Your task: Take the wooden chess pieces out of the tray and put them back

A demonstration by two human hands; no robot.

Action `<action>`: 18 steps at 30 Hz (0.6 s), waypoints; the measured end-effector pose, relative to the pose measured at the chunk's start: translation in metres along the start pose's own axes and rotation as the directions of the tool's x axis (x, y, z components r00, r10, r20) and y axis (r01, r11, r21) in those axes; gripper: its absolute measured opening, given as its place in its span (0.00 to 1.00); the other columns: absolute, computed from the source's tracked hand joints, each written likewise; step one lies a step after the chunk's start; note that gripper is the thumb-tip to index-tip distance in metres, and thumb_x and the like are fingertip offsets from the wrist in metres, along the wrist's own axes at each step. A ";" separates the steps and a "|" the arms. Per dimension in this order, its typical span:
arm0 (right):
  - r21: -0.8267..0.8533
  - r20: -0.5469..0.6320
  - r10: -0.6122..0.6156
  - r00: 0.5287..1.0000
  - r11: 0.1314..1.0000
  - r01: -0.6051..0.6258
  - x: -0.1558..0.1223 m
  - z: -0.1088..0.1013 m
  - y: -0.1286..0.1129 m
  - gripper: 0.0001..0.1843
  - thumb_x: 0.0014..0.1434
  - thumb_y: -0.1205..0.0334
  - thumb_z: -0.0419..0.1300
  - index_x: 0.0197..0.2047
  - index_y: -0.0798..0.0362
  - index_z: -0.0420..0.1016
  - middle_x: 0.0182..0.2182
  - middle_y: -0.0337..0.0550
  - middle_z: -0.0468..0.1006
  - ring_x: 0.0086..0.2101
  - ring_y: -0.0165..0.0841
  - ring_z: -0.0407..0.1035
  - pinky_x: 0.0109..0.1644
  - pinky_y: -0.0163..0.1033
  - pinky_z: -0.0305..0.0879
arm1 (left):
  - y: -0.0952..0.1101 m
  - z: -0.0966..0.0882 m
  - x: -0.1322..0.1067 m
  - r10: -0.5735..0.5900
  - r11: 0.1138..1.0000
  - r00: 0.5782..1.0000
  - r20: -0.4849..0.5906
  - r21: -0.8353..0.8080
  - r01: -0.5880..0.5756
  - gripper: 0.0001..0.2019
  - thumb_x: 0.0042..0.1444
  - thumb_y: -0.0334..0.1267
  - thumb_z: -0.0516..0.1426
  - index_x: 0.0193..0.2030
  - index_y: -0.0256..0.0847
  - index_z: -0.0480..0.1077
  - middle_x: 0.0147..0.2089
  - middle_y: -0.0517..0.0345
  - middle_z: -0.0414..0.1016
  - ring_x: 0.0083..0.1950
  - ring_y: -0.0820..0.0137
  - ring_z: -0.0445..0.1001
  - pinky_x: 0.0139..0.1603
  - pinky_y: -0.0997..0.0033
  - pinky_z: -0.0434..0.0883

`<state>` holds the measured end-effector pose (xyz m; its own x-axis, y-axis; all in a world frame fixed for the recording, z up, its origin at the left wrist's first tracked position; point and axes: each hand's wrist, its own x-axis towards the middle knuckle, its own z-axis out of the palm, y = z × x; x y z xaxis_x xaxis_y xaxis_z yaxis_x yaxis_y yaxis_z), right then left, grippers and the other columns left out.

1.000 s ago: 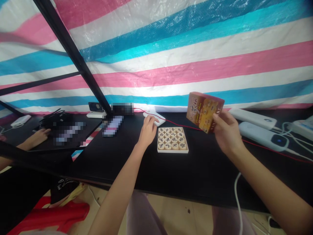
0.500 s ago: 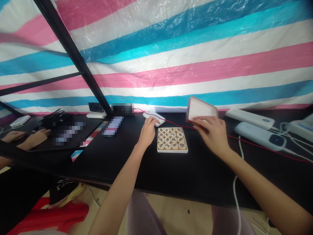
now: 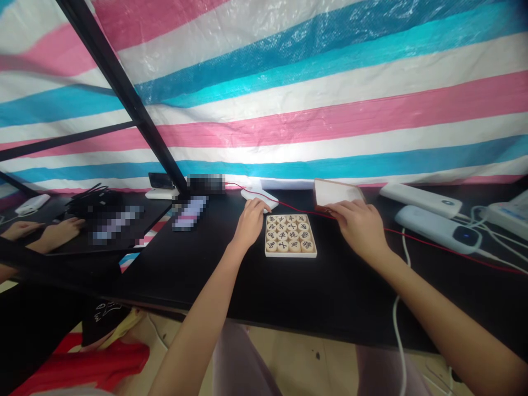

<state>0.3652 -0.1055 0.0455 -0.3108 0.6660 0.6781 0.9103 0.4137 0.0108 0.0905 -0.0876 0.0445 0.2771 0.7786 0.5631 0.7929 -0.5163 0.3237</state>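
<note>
Striped plastic sheeting (image 3: 313, 118), pink, white and blue, fills the whole far side! Below it spreads the black table (image 3: 198, 275), running right across from left to right. Slanting down on the left comes a black frame (image 3: 119, 91), its foot behind the tabletop clutter. Low at the near left, a patch of bright red seat (image 3: 103, 363) shows under the table edge.

Now the hands! Right hand (image 3: 358, 228), to the right of centre, has its fingers narrowed over the near edge of a box lid (image 3: 338, 193), holding it, the pale inside facing up and toward us. Left hand (image 3: 249, 223), just left of centre, has fingers bent close together at a white device (image 3: 268, 202); whether it grips or merely touches, I cannot tell. Far over on the left, another person's hands (image 3: 61, 235) are at the table too.

To the right, a long white power bank (image 3: 421, 199) lies beyond a bluish-white device (image 3: 437, 229). And centre stage, between the two hands and nearer than the lid, sits a white tray (image 3: 291, 254)! Packed inside, four rows of four: round chess pieces (image 3: 292, 234), dark characters up. Thinnest of all, a red cable (image 3: 295, 208) passes just beyond them.
</note>
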 end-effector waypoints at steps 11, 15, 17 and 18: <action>-0.231 0.171 -0.002 0.985 0.972 0.042 -0.006 0.016 0.022 0.21 0.55 0.75 0.47 0.46 0.53 0.74 0.40 0.48 0.77 0.38 0.40 0.64 0.37 0.44 0.47 | -0.009 0.005 -0.001 0.027 0.998 1.000 -0.011 -0.061 -0.028 0.19 0.52 0.16 0.43 0.37 0.41 0.68 0.46 0.54 0.66 0.50 0.67 0.62 0.53 0.66 0.64; -0.296 0.231 0.075 0.970 0.955 -0.003 -0.009 0.020 0.028 0.21 0.55 0.75 0.47 0.48 0.56 0.72 0.41 0.50 0.76 0.40 0.42 0.63 0.37 0.44 0.47 | -0.010 0.005 0.000 0.036 0.997 0.999 -0.013 -0.063 -0.037 0.20 0.51 0.16 0.43 0.36 0.41 0.68 0.45 0.54 0.66 0.49 0.67 0.62 0.53 0.66 0.64; -0.308 0.242 0.094 0.966 0.951 -0.016 -0.011 0.023 0.031 0.21 0.55 0.75 0.47 0.49 0.56 0.72 0.41 0.52 0.75 0.40 0.42 0.63 0.36 0.43 0.47 | -0.010 0.005 0.000 0.046 0.997 0.999 -0.022 -0.064 -0.047 0.19 0.51 0.16 0.43 0.36 0.41 0.68 0.45 0.55 0.66 0.48 0.67 0.62 0.52 0.66 0.64; -0.310 0.244 0.099 0.965 0.951 -0.019 -0.012 0.024 0.032 0.21 0.56 0.74 0.47 0.48 0.56 0.72 0.42 0.52 0.75 0.40 0.43 0.63 0.36 0.43 0.47 | -0.010 0.005 0.000 0.050 0.997 0.998 -0.026 -0.064 -0.051 0.19 0.52 0.16 0.43 0.36 0.41 0.68 0.45 0.55 0.66 0.48 0.67 0.62 0.51 0.66 0.64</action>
<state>0.3916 -0.0849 0.0203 -0.2762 0.8349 0.4760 0.9561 0.1882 0.2247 0.0853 -0.0809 0.0374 0.3018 0.7424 0.5982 0.7411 -0.5774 0.3426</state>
